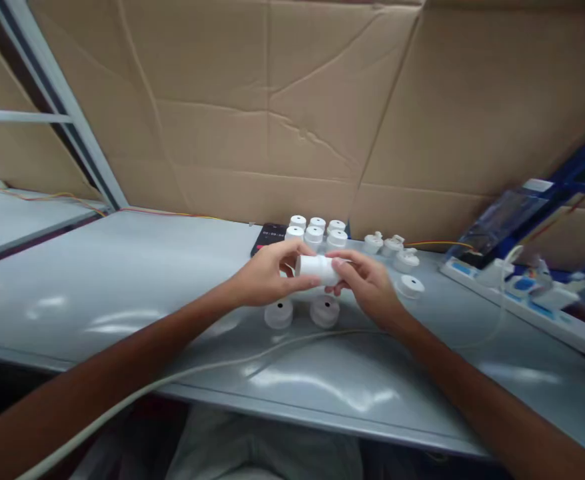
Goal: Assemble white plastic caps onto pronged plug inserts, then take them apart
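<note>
Head view: on the far side, a tall creased cardboard sheet (297, 100), and before it a shiny grey table (97, 267). At the far left, a slanting metal frame (67, 100). Across the near part, a pale cable (272, 348); to the right, a white power strip (547, 320). Above the middle of the table, the left hand (267, 273) and the right hand (372, 287), turned toward each other. Behind the left hand, a dark device (268, 236) with digits, partly hidden. Between both hands, almost level, a white cylinder (316, 268), held narrowly at each end by the fingers. Nearer, two white caps (278, 315), side by side, apart. Farther right, three tabbed pieces (392, 245), and near them a single cap (411, 288). Just beyond the cylinder, six small white pieces (314, 235), in two rows.
</note>
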The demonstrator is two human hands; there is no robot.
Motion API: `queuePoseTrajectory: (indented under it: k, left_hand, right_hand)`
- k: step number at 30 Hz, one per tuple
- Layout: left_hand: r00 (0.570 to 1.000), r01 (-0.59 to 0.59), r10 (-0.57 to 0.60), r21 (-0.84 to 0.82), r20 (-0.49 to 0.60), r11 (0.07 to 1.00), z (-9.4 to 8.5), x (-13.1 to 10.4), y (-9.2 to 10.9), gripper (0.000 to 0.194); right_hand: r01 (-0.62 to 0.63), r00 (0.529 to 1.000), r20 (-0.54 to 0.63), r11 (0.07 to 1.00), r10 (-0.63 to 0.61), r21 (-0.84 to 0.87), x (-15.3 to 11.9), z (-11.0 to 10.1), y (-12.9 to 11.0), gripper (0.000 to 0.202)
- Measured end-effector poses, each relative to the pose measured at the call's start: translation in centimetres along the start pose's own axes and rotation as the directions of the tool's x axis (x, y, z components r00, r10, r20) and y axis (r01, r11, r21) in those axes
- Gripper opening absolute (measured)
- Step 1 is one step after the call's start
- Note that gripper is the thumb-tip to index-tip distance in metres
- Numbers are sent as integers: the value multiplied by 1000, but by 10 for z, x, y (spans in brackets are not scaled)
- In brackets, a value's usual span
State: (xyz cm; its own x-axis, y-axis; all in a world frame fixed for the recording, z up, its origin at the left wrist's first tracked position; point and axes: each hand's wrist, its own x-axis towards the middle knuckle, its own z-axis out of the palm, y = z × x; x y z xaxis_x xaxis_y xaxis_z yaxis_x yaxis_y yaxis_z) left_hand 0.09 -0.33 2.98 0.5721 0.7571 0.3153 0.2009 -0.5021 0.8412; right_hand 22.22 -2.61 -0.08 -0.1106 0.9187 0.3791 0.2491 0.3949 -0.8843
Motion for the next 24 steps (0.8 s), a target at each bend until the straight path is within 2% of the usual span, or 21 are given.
queuePoseTrajectory:
  k: [2, 4, 8, 12, 14, 17, 20, 22, 24]
  left_hand:
    - [997, -72, 75, 117, -21, 991, 2, -2, -1, 37]
    - [994, -100, 105, 118, -39, 988, 3, -2, -1, 36]
    - [999, -23, 24, 35, -39, 999, 4, -1, 2, 40]
    - [1000, 7, -7, 125, -4, 992, 9, -2, 2, 41]
    - [999, 23, -28, 185, 23, 982, 11, -3, -2, 43]
    - [996, 78, -88, 297, 20, 952, 11, -4, -9, 48]
    - [996, 67, -83, 381, 27, 922, 10, -4, -13, 44]
    - [996, 49, -72, 395, 44, 917, 9, -5, -13, 39]
    - [996, 30, -60, 397, 63, 918, 9, -6, -12, 37]
  right_hand:
    - [-21, 1000, 21, 1000, 20, 16, 1, -1, -1, 40]
    - [30, 999, 11, 1000, -30, -2, 1, -3, -5, 38]
    - [145, 989, 27, 986, -143, -81, -1, -8, -9, 36]
    - [250, 965, 127, 948, -229, -197, 1, -16, -6, 44]
    - [272, 962, 117, 918, -248, -290, 4, -24, -4, 43]
    - [226, 970, 37, 835, -241, -502, 11, -38, -1, 41]
    - [142, 978, -8, 697, -207, -703, 19, -55, 6, 42]
    - [97, 989, 1, 635, -149, -767, 24, -64, 17, 40]
    - [46, 993, -29, 602, -114, -797, 27, -71, 31, 48]
